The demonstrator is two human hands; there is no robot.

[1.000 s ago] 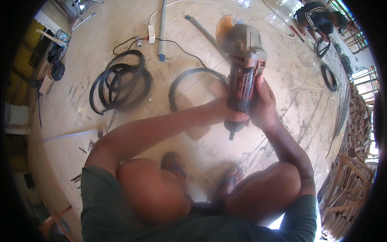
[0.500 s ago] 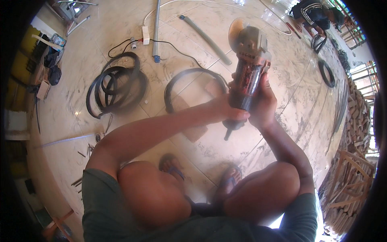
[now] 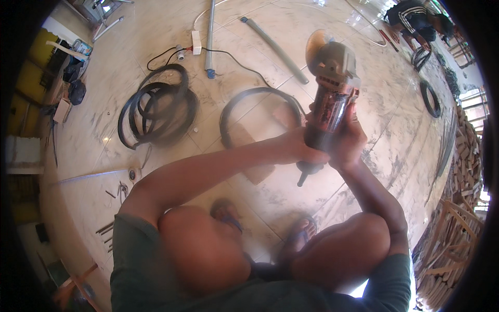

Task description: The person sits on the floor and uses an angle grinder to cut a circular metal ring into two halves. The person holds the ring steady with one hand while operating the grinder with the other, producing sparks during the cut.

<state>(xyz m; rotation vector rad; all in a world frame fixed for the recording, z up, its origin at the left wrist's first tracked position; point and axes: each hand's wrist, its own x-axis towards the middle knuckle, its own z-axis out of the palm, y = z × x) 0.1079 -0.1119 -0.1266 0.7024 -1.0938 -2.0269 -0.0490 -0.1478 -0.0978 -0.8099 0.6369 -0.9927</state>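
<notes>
An angle grinder (image 3: pixel 328 109) is raised over the floor in front of me, its disc (image 3: pixel 315 49) at the far end and its tail with the cord stub toward me. My left hand (image 3: pixel 307 147) wraps round the lower part of its body from the left. On its right side my right hand (image 3: pixel 351 139) grips the body, fingers curled round it. Below and left of the grinder, a black hoop of strip or hose (image 3: pixel 228 106) lies on the floor, with a brownish flat piece (image 3: pixel 260 174) partly behind my left forearm.
A loose black coil (image 3: pixel 156 112) lies at the left. Beyond it are a white power socket (image 3: pixel 196 42) with a black cable and two grey pipes (image 3: pixel 275 49). Stacked wood (image 3: pixel 452 244) lines the right side. Another person (image 3: pixel 416 23) crouches at the far right, handling black loops.
The view has shifted slightly, so the floor things sit a little further right. Both hands keep their hold on the angle grinder.
</notes>
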